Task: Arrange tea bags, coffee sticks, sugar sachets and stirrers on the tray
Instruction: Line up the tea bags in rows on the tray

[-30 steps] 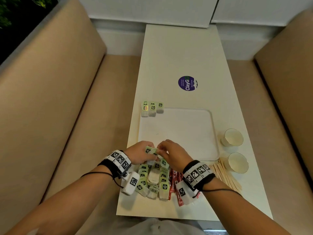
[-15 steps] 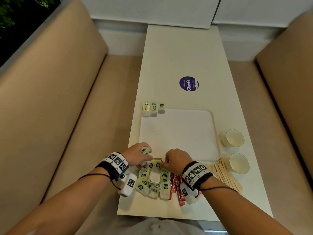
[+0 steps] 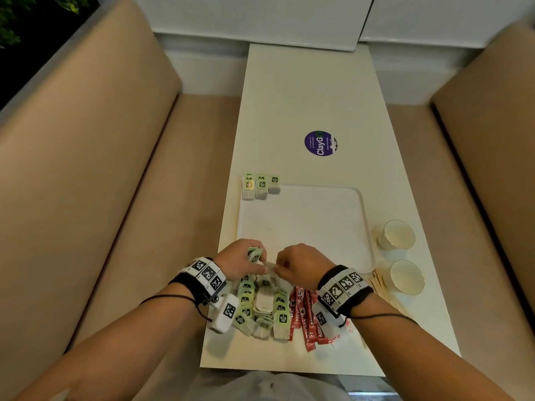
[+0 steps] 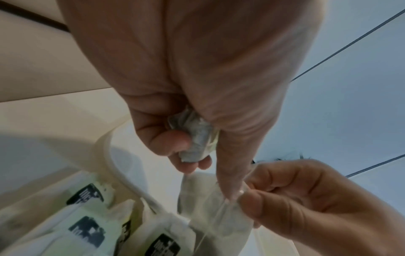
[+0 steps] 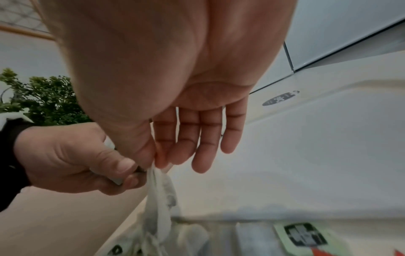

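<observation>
— Where's the tea bag (image 3: 255,254)?
— Lower centre, above the pile of tea bags (image 3: 262,306), its long axis running toward the tray (image 3: 341,215). The left hand (image 3: 239,261) curls round it; the right hand (image 3: 299,264) pinches its edge between thumb and forefinger, other fingers loose.
</observation>
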Available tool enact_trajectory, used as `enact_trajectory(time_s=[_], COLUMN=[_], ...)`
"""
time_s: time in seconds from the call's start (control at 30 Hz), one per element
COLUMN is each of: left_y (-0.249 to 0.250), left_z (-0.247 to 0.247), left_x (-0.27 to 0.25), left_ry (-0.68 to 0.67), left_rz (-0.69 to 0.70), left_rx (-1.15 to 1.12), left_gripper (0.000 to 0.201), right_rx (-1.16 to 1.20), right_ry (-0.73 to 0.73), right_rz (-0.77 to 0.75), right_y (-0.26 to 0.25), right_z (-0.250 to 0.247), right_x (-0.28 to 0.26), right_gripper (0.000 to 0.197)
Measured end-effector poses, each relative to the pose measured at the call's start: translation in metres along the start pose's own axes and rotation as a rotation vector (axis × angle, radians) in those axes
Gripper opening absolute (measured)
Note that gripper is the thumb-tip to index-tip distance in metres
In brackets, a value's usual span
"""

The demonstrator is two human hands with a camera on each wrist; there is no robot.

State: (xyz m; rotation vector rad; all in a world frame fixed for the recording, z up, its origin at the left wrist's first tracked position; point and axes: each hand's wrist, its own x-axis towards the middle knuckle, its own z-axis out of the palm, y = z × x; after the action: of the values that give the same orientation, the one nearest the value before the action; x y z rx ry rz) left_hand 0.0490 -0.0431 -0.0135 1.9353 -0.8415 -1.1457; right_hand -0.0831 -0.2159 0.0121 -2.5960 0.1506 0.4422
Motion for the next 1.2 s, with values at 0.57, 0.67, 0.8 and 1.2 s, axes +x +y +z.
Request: enact_trajectory(time_s=[0.57, 0.67, 0.8, 1.2], left_y=[0.006, 0.004, 0.001, 0.012], left_z=[-0.022, -0.023, -0.023, -0.019], left_x=[0.004, 0.002, 0.002, 0.005], left_ry=[0.02, -0.009, -0.002, 0.084], left_rz=[0.035, 0.012, -0.025, -0.109], left_rx=[-0.113, -0.123, -0.115, -0.396], left_gripper=[0.017, 0.018, 0.013, 0.009], right_rx=[0.151, 0.183, 0.248, 0.441], right_ry=[0.012, 0.042, 0.092, 0.391], right_rz=[0.024, 0.048, 0.078, 0.206], right_y=[-0.008, -0.004, -0.001, -0.008], right_z=[-0.021, -0.02, -0.021, -0.018], right_x=[0.005, 0.005, 0.004, 0.007], right_gripper=[0.037, 0.03, 0.029, 0.047])
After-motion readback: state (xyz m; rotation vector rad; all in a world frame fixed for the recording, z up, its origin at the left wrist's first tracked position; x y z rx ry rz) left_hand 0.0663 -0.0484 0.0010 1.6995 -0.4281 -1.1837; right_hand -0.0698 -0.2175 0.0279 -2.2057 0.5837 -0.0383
